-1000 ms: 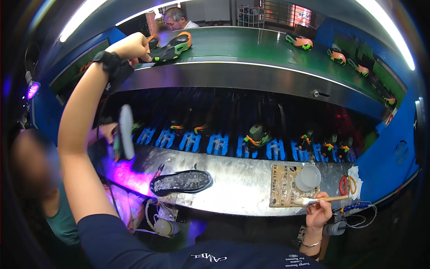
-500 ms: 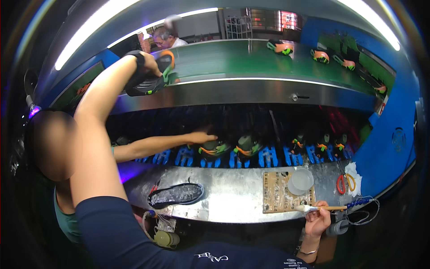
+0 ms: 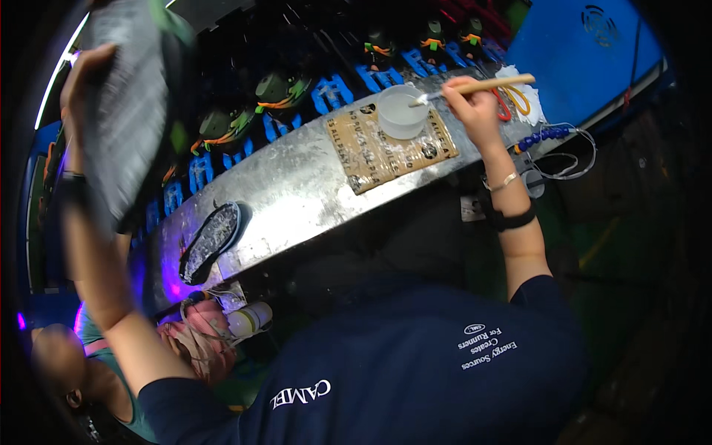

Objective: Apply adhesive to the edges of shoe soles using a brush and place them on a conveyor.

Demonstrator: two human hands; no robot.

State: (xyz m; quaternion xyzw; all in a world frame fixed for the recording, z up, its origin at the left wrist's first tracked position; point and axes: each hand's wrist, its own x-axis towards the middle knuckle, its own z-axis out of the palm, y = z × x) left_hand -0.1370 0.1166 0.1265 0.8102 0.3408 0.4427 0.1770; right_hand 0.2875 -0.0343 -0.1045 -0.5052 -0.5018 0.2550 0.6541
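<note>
My left hand [image 3: 83, 85], raised at the upper left, grips a shoe [image 3: 127, 111] by its edge. Its broad grey underside shows, smeared by motion, with green parts at the side. A brush [image 3: 493, 84] with a wooden handle is pinched in my right hand [image 3: 475, 111]. The bristle end reaches over a clear round tub [image 3: 400, 127] of whitish content; whether it touches the content I cannot tell. Under the tub lies a printed piece of cardboard [image 3: 363, 156]. A dark shoe sole [image 3: 211, 241] with whitish smears rests on the bench's left part.
The metal bench [image 3: 289, 193] runs diagonally. Behind it, several shoes [image 3: 278, 90] stand above blue clamps [image 3: 331, 93]. Scissors [image 3: 519, 102] and white paper lie right of the cardboard, near a blue segmented hose [image 3: 545, 137]. A co-worker [image 3: 122, 393] is close at lower left.
My left hand has brought the shoe from the conveyor closer, its underside now showing. My right hand has moved the brush to the tub. The view has turned and dropped toward the bench.
</note>
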